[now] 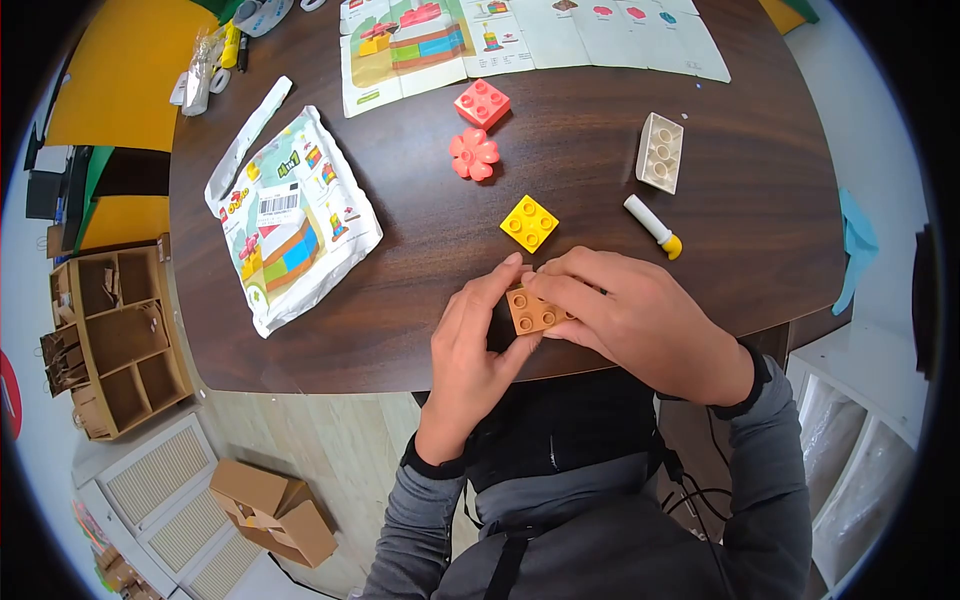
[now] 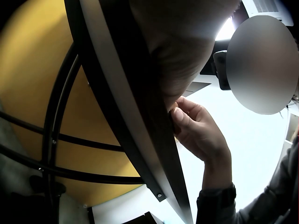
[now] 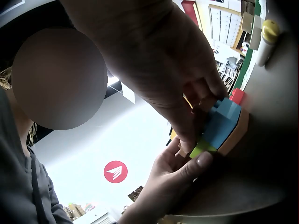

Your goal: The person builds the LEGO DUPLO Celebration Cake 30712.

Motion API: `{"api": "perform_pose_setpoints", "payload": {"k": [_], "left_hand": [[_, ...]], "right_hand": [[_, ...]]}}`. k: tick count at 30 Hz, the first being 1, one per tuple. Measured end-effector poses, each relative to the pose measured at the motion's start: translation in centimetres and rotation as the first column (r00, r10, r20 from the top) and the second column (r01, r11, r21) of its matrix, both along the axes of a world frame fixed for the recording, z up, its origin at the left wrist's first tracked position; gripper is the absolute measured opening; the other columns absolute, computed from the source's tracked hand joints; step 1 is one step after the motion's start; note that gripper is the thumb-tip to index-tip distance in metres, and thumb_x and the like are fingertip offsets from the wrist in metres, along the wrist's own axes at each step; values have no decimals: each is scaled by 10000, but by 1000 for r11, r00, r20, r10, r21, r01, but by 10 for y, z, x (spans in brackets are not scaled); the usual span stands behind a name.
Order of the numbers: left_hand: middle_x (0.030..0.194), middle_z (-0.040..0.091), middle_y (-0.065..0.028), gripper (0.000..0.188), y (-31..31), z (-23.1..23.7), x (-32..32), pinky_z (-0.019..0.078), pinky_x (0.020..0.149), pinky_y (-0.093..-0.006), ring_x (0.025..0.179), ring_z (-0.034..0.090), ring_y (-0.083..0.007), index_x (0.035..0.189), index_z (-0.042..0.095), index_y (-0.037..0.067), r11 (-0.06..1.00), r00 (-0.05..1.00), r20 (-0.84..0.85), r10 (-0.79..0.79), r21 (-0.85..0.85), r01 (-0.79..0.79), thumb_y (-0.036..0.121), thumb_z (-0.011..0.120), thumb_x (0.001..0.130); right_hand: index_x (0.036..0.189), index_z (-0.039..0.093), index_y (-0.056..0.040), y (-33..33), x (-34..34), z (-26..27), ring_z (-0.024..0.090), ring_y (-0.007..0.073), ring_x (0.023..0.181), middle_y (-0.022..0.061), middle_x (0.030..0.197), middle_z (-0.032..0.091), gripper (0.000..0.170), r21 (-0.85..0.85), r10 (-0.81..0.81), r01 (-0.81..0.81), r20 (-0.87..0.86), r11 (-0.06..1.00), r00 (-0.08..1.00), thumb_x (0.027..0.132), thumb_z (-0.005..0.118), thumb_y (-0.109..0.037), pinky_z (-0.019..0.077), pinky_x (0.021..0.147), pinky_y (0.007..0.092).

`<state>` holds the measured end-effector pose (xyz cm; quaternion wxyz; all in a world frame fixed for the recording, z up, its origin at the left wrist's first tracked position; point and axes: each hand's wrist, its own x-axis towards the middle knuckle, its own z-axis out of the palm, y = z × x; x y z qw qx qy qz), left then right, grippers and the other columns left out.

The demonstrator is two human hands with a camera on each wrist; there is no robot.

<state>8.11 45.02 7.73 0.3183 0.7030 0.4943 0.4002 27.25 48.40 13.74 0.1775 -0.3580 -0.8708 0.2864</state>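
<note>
Near the table's front edge, both hands hold a small stack of toy building bricks, its tan brick (image 1: pixel 535 312) showing studs up in the head view. My left hand (image 1: pixel 468 338) has thumb and fingertips at the stack's left end. From the right, my right hand (image 1: pixel 640 315) grips it, fingers covering part of the top. The right wrist view shows a blue brick (image 3: pixel 220 125), a lime green brick (image 3: pixel 202 148) under the left thumb, and a tan piece (image 3: pixel 236 133) along the table side. A yellow brick (image 1: pixel 529 223) lies just beyond the fingertips.
Farther back lie a coral flower piece (image 1: pixel 473 154) and a coral brick (image 1: pixel 482 104). To the right are an upturned white brick (image 1: pixel 660 152) and a white tube with a yellow end (image 1: pixel 652 225). A torn packet (image 1: pixel 340 215) lies left; an instruction sheet (image 1: pixel 560 55) spans the back.
</note>
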Motion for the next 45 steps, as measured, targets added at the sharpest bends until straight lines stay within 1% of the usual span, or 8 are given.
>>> {"api": "perform_pose_setpoints", "payload": {"k": [19, 31, 34, 37, 39, 40, 42, 45], "left_hand": [[1085, 661, -96, 623, 1, 6, -1, 459, 876, -376, 965, 625, -280, 1203, 595, 54, 992, 993, -82, -88, 86, 95, 53, 822, 623], [1133, 626, -107, 560, 1, 4, 1, 477, 871, -360, 992, 616, -282, 1213, 604, 71, 994, 999, -21, -33, 100, 35, 19, 774, 682], [1146, 616, -101, 529, 1, 8, 1, 480, 861, -363, 990, 606, -284, 1213, 613, 87, 995, 999, -37, -29, 97, 32, 16, 752, 707], [1151, 609, -90, 515, 0, 13, -2, 480, 852, -369, 991, 594, -291, 1219, 614, 97, 995, 998, -48, -33, 91, 38, 22, 736, 725], [1160, 599, -82, 515, 0, 14, -3, 479, 847, -368, 999, 588, -293, 1227, 608, 106, 996, 998, -42, -48, 77, 51, 33, 727, 731], [1159, 598, -81, 515, 0, 13, -3, 475, 854, -370, 1011, 586, -288, 1233, 601, 107, 994, 997, -44, -58, 85, 62, 34, 719, 737], [1163, 596, -77, 516, -1, 14, -5, 466, 872, -377, 1025, 580, -282, 1246, 588, 111, 994, 996, -40, -74, 72, 77, 49, 714, 749], [1162, 594, -75, 525, -2, 14, -7, 456, 888, -381, 1036, 574, -278, 1266, 572, 117, 995, 996, -35, -79, 61, 81, 65, 708, 762]], "right_hand": [[1134, 570, -33, 8, 16, 5, 601, 290, 906, 100, 1025, 551, 373, -152, 53, -54, -9, 987, 999, 795, 689, -131, 510, 755, 378], [1145, 559, -18, 6, 5, 3, 610, 295, 930, 119, 1065, 560, 388, -31, -8, 10, 54, 999, 998, 812, 688, -170, 521, 761, 348], [1147, 558, -20, 10, 10, 6, 587, 304, 1062, 124, 1116, 565, 409, -24, 27, -24, 111, 999, 994, 815, 697, -215, 508, 863, 372], [1132, 578, -30, 20, 16, 17, 513, 309, 1214, 123, 1178, 567, 408, 199, 91, -138, 232, 970, 969, 812, 708, -247, 429, 1002, 450], [1144, 604, -65, 30, 26, 27, 427, 359, 1297, 134, 1236, 546, 399, 293, -52, -34, 281, 955, 958, 811, 717, -254, 340, 1064, 520], [1144, 604, -65, 35, 30, 31, 427, 359, 1297, 134, 1236, 546, 399, 329, -35, -69, 300, 942, 953, 811, 717, -254, 340, 1064, 520], [1175, 616, -107, 42, 39, 26, 403, 431, 1292, 161, 1310, 494, 408, 363, -298, 194, 257, 911, 919, 808, 727, -246, 349, 1059, 510], [1225, 594, -126, 49, 53, 11, 385, 489, 1274, 229, 1360, 421, 437, 308, -364, 266, 328, 914, 872, 817, 725, -214, 386, 1030, 495]]}}
